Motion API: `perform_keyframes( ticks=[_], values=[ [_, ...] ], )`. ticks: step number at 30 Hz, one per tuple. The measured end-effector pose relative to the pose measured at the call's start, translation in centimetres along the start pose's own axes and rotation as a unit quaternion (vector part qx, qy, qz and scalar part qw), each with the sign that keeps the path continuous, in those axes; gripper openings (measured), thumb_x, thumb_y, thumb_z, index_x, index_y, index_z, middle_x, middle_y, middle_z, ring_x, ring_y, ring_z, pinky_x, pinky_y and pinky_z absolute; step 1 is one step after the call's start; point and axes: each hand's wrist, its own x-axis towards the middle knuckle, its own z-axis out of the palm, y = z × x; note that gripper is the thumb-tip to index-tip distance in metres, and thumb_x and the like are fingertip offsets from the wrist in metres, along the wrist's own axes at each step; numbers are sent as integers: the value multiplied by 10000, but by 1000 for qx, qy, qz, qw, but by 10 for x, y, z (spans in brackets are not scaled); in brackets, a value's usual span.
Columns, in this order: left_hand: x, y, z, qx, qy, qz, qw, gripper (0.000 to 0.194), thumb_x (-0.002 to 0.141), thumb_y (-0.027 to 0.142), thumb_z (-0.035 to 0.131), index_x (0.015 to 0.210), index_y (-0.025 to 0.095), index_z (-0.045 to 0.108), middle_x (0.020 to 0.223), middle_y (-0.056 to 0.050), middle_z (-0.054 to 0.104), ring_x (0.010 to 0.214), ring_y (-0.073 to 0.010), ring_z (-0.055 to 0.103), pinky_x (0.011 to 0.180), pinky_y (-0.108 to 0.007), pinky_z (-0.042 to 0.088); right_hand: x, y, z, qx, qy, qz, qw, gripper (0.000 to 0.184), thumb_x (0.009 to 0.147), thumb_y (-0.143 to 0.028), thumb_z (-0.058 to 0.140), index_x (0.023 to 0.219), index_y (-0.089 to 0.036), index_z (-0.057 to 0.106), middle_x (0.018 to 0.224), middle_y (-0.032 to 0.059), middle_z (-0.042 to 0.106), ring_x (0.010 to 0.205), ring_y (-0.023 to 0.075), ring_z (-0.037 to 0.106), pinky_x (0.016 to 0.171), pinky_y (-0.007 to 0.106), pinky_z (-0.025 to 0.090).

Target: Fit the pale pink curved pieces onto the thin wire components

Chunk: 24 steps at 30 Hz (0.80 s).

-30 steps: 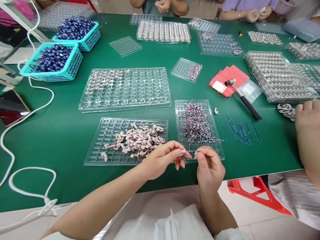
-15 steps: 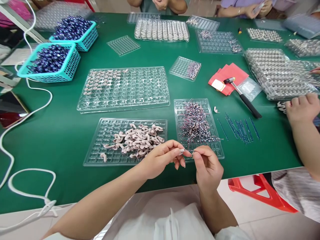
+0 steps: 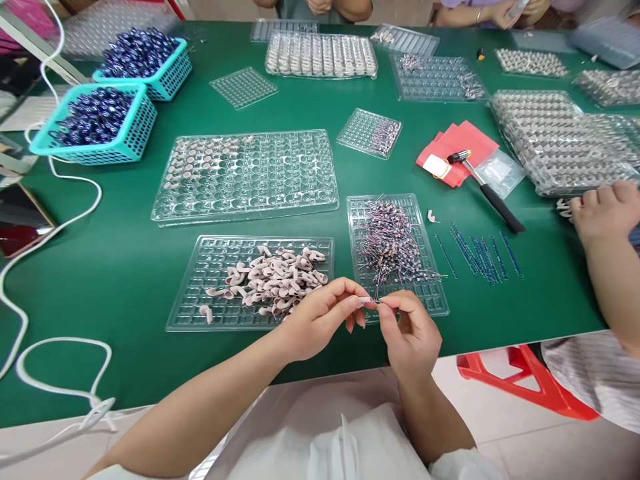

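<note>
leftward since the earlier frame, the right grip (image 3: pixel 413 339) had closed in on the left grip (image 3: pixel 316 325), low and right of centre. the left pinched a pale piece (image 3: pixel 365 301), long axis roughly sideways, one end facing the right's pinched fingertips, whose hold was too fine to tell. wires (image 3: pixel 391 239) lay just beyond.

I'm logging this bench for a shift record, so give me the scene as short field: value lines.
Left hand: pinches a pale piece
Right hand: fingertips together; anything held is too small to tell
Near left tray: heaped with curved pieces
Near right tray: heaped with wired parts
Hammer: head on red packets
Baskets: two, heaped with blue parts
</note>
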Motion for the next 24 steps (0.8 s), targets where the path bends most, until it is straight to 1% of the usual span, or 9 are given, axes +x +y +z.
perform_keyframes(
  ticks=[4,10,15,19,21,24],
  values=[
    [-2,1,-3,71,5,20,997,238,1019,356,475,1022,159,607,811,-25,633,709,-132,577,686,-262,489,1,0,0,-13,-22,-7,1000,129,892,-126,622,925,-245,662,815,6,644,740,152,604,663,304,488],
    [-2,5,-4,155,16,37,987,232,1027,320,443,1032,164,615,843,-28,644,720,-128,594,688,-242,489,2,-2,0,-28,-39,-10,999,146,883,-107,629,911,-247,661,807,-6,641,729,142,605,645,290,477],
    [-1,6,-4,160,15,41,986,223,1025,302,437,1021,162,611,825,-23,646,690,-120,594,662,-231,488,4,-4,0,-48,-46,-25,997,145,885,-110,635,918,-246,671,799,-9,658,709,133,601,651,285,481],
    [0,5,-5,161,18,47,986,212,1024,283,437,1007,157,605,803,-17,645,672,-111,587,645,-223,485,4,-5,-2,-62,-52,-37,996,149,894,-130,643,971,-245,699,828,8,698,709,144,628,649,290,513],
    [0,5,-6,167,21,52,984,213,1024,280,437,1007,154,608,792,-13,645,667,-108,586,644,-222,485,4,-5,-2,-66,-54,-49,995,189,891,-116,649,1018,-243,708,857,16,716,726,147,648,644,283,529],
    [0,4,-8,185,22,57,981,215,1021,271,443,1007,151,622,790,-13,648,675,-109,595,646,-223,488,4,-3,-3,-69,-61,-85,992,276,879,-73,656,1084,-250,711,908,24,732,769,149,673,666,286,549]
  ],
)
